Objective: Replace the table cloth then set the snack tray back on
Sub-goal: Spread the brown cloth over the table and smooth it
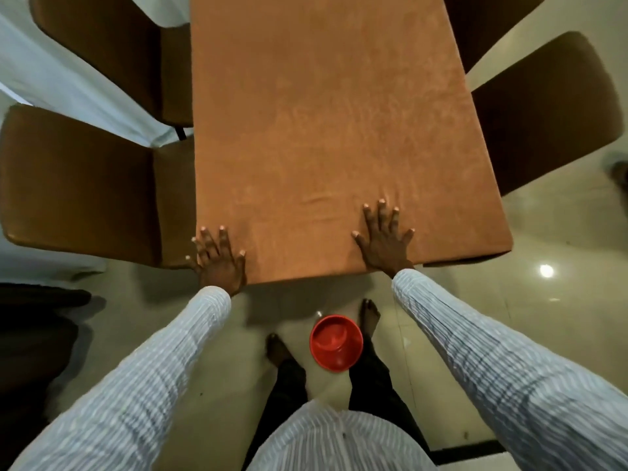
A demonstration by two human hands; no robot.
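Note:
An orange-brown table cloth (326,124) covers the whole table top, with small wrinkles near the front edge. My left hand (219,258) lies flat with spread fingers on the cloth's near left corner. My right hand (385,236) presses flat on the cloth near the front edge, right of centre, fingers spread. A round red snack tray (336,342) sits on the floor between my bare feet, just in front of the table.
Brown padded chairs stand on both sides: two on the left (85,185), two on the right (543,107). The floor is glossy beige tile (543,300). White fabric (68,79) hangs behind the left chairs. A dark object (34,334) sits at the left edge.

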